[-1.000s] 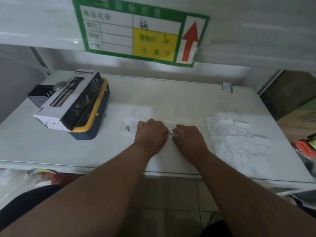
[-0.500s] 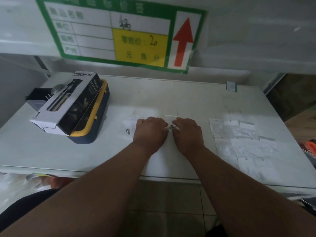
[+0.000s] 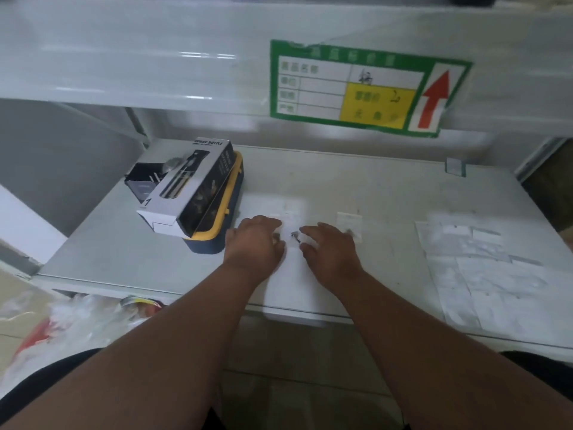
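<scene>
- Small metal part point(image 3: 295, 236): it lies low over the white shelf point(image 3: 387, 187), in the gap between your two hands and right at the fingertips of your right hand point(image 3: 330, 248).
- A second ago your hands were knuckle to knuckle and hid this spot. Now they have drawn apart, and the part shows between them.
- Your right thumb and forefinger look curled onto the part's right end, pinching it. The other right fingers are bent, with their tips down on the shelf.
- Your left hand point(image 3: 255, 240) has slid a little to the left. Its fingers are bent with the tips down on the white sheet point(image 3: 291, 274); you cannot tell whether they hold anything.
- A small clear bag point(image 3: 349, 223) now lies flat just beyond your right hand. There may be something dark inside its near end, but it is too blurred to tell.
- Judging from this, one bagging round looks finished and the exposed part is next to go into a bag.
- The spray bottle box point(image 3: 186, 187) rests tilted on the yellow-rimmed container point(image 3: 231, 193), as before, just left of your left hand.
- Loose paper sheets point(image 3: 483, 268) lie well apart on the right.
</scene>
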